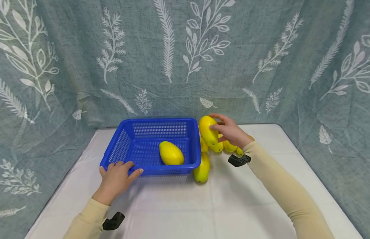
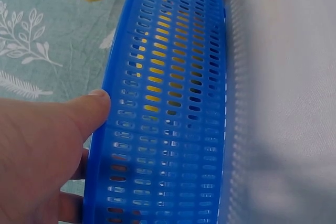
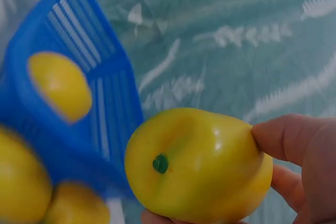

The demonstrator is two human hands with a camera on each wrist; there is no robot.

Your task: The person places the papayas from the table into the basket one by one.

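Note:
My right hand [image 1: 231, 131] holds a yellow mango [image 1: 207, 129] up beside the right rim of a blue plastic basket [image 1: 170, 170], thumb on one side and fingers on the other. A small green stem shows on that mango's end in the right wrist view. Inside the basket, toward its near right side, lies another mango [image 1: 171, 154]. At the basket's near left corner, my left hand [image 1: 114, 181] grips the rim. Its thumb [image 2: 94, 108] lies outside the slotted wall and the other fingers reach over into the basket.
One mango [image 1: 202, 171] lies on the white cloth [image 1: 179, 205] against the basket's near right corner. Several more yellow fruits [image 1: 216, 147] sit behind it, below my right hand and partly covered by it. A patterned green curtain [image 1: 161, 59] hangs behind and at both sides.

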